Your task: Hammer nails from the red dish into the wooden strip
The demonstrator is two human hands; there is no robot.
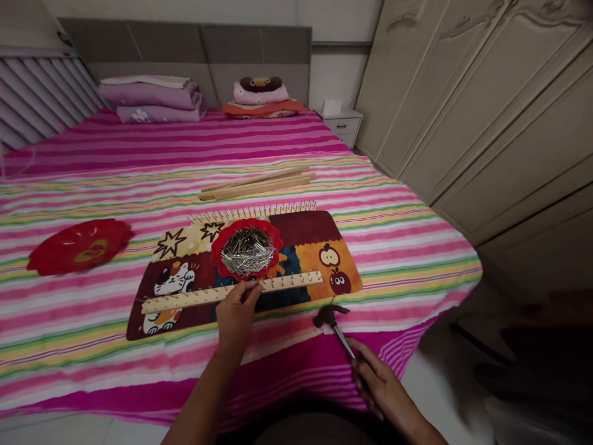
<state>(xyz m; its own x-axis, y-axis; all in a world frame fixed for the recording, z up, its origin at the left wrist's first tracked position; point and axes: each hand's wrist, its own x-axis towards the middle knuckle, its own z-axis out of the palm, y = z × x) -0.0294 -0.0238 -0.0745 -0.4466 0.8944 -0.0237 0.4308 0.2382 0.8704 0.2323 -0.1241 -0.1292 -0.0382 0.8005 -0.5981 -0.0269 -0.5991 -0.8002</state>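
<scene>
My left hand is closed in a pinch over the middle of a pale wooden strip, its fingertips around a nail that is mostly hidden. Several nails stand upright along the strip, which lies across a patterned mat. My right hand grips a claw hammer by its handle, the head tilted up beyond the mat's near edge. Just past my left hand, a red scalloped bowl full of loose nails sits on the mat.
Another strip studded with nails lies along the mat's far edge. Behind it are several bare wooden strips. A red plastic dish rests at the left on the striped bedsheet. Folded bedding lies by the headboard; wardrobes stand right.
</scene>
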